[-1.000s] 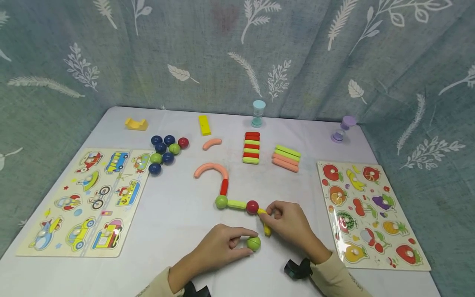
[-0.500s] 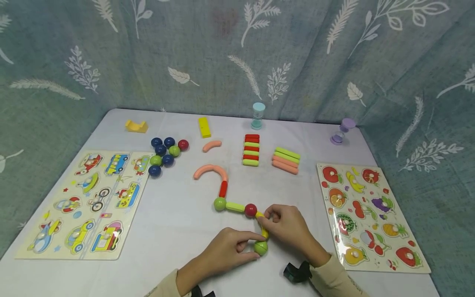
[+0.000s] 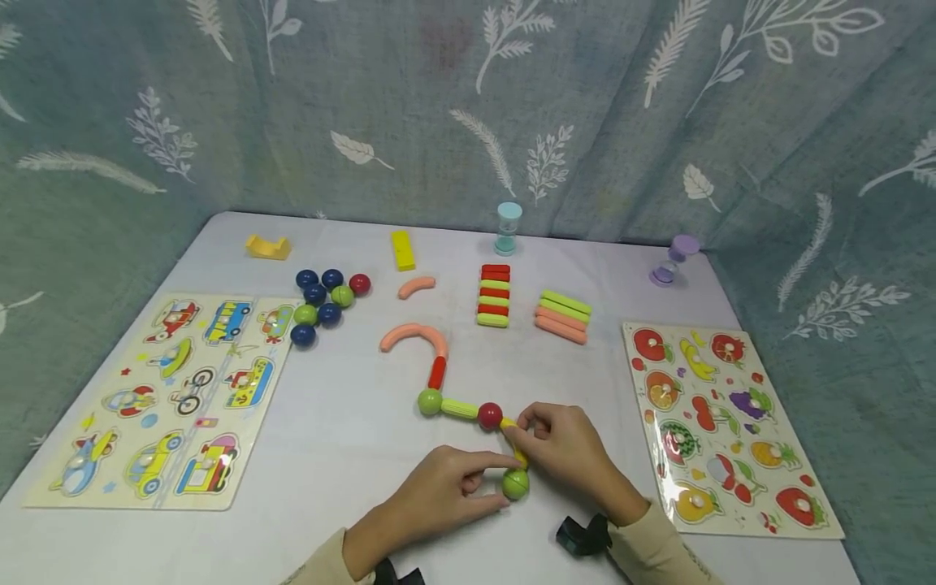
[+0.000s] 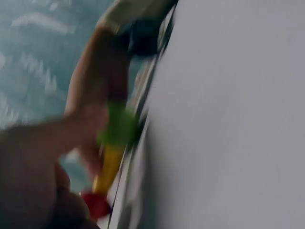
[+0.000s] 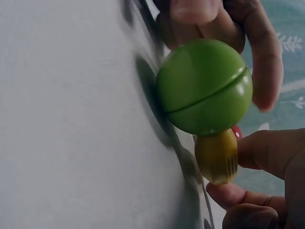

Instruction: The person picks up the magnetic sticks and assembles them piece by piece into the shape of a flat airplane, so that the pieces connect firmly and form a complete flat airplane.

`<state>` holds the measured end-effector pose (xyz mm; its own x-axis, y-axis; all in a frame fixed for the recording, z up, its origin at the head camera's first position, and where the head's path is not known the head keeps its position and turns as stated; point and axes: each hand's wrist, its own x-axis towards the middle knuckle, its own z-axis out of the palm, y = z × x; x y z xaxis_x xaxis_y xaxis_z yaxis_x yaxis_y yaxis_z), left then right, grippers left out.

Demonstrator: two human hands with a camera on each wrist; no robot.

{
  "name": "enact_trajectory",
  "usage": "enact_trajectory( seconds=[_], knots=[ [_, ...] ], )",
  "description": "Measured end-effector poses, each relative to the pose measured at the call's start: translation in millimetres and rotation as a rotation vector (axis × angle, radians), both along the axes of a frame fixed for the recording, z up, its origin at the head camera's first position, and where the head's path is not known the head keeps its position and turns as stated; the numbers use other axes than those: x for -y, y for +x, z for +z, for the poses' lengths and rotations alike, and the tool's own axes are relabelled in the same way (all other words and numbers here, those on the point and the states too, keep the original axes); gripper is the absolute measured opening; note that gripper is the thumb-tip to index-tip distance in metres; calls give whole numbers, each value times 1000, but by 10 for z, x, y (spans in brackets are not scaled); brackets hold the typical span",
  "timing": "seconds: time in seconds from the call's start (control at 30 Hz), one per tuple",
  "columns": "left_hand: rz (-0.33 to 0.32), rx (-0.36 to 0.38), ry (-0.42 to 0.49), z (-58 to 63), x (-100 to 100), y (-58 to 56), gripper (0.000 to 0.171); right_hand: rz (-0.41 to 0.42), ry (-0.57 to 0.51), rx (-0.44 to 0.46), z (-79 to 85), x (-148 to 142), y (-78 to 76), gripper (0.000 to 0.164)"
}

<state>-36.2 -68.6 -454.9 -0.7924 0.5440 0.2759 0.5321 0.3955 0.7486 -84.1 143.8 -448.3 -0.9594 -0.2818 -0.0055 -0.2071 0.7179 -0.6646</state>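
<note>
Thumb and index finger of my left hand [image 3: 452,485] curl round a green ball [image 3: 515,484], with a narrow gap at the thumb tip in the right wrist view. The ball [image 5: 205,86] meets the end of a yellow stick [image 5: 217,157]. My right hand [image 3: 566,443] pinches that stick between thumb and fingertips. At its other end is a red ball [image 3: 490,416]. From there the chain runs through a light green stick [image 3: 460,409], another green ball [image 3: 430,401] and a red stick [image 3: 436,374] to a curved pink piece [image 3: 413,331].
Loose blue, green and red balls [image 3: 330,315] sit beside a vehicle puzzle board [image 3: 241,422]. Behind lie rows of sticks [image 3: 494,296], more sticks [image 3: 563,317], a pink curve [image 3: 417,287] and yellow blocks [image 3: 403,250]. Sand timers [image 3: 508,229] and a fruit puzzle board [image 3: 731,520] stand further off.
My left hand has brought the green ball right and up to the lower end of the yellow stick. My right hand has kept its grip; the chain has shifted slightly left.
</note>
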Motion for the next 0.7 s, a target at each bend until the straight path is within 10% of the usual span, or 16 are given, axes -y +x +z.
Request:
enact_trajectory(
  seconds=[0.33,0.7],
  knots=[
    [420,-66,-149,147,846,-379,36,159,-88,35,3,-236,-29,14],
    [388,17,-127,51,981,-474,36,457,-274,92,-30,-474,68,28]
  ],
)
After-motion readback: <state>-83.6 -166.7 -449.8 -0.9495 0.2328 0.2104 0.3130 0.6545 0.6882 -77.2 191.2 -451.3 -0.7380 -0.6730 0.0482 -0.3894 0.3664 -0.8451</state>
